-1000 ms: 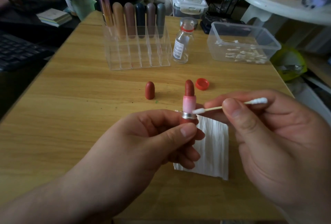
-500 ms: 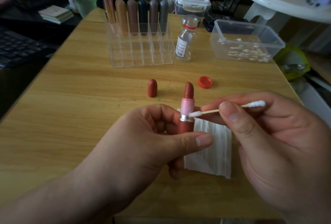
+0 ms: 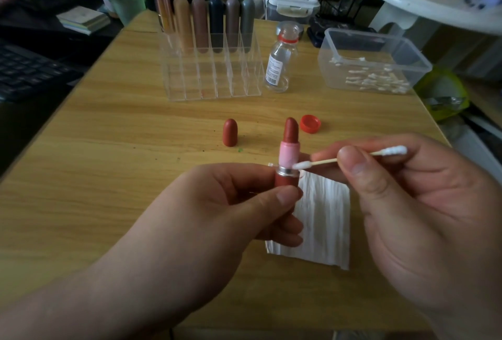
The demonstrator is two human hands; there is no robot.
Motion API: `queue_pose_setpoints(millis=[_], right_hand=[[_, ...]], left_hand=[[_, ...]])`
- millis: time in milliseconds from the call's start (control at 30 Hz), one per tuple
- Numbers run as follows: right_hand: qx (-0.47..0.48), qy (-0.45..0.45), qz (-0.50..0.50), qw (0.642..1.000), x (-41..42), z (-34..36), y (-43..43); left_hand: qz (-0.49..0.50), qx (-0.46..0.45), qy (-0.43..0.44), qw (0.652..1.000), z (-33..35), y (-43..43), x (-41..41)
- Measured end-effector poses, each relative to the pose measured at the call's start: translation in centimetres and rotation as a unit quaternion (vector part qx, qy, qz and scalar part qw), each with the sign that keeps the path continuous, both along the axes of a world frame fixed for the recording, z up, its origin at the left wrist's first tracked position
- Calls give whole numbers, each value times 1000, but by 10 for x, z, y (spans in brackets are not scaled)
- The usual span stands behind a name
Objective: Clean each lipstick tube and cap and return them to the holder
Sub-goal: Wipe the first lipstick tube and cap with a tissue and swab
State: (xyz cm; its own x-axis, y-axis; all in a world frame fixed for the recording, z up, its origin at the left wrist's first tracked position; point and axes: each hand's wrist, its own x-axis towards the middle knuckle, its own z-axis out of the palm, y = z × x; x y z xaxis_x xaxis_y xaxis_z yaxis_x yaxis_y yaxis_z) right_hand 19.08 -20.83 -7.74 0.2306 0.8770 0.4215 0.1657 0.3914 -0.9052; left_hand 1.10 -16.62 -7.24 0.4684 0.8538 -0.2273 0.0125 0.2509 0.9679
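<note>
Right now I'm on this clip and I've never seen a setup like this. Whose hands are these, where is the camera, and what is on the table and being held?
There is no machine here. A person works with bare hands, and the one picture comes from a wide-angle camera worn on their head, looking forward and down.

The left hand grips an open lipstick tube upright by its dark red base. The right hand pinches a cotton swab, and the swab's tip touches the tube near its silver ring.

On the wooden table are a dark red cap standing upright, a clear holder with six capped tubes in its back row, a small clear bottle, a red screw cap, a plastic box of swabs, and a white tissue.
</note>
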Motion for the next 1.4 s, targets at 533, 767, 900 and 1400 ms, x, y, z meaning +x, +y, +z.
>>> queue_pose_setpoints(millis=[533, 767, 900, 1400], right_hand=[[-17, 1, -7, 1000, -5, 0, -4], [-5, 14, 5, 1000, -2, 1, -1], [-8, 13, 3, 1000, -2, 2, -2], [1, 29, 24, 999, -8, 5, -4]], left_hand=[[8, -11, -5, 1000, 0, 1, 2], [-36, -50, -69, 996, 0, 2, -3], [-30, -22, -12, 999, 1, 2, -3], [9, -13, -14, 1000, -3, 2, -3]])
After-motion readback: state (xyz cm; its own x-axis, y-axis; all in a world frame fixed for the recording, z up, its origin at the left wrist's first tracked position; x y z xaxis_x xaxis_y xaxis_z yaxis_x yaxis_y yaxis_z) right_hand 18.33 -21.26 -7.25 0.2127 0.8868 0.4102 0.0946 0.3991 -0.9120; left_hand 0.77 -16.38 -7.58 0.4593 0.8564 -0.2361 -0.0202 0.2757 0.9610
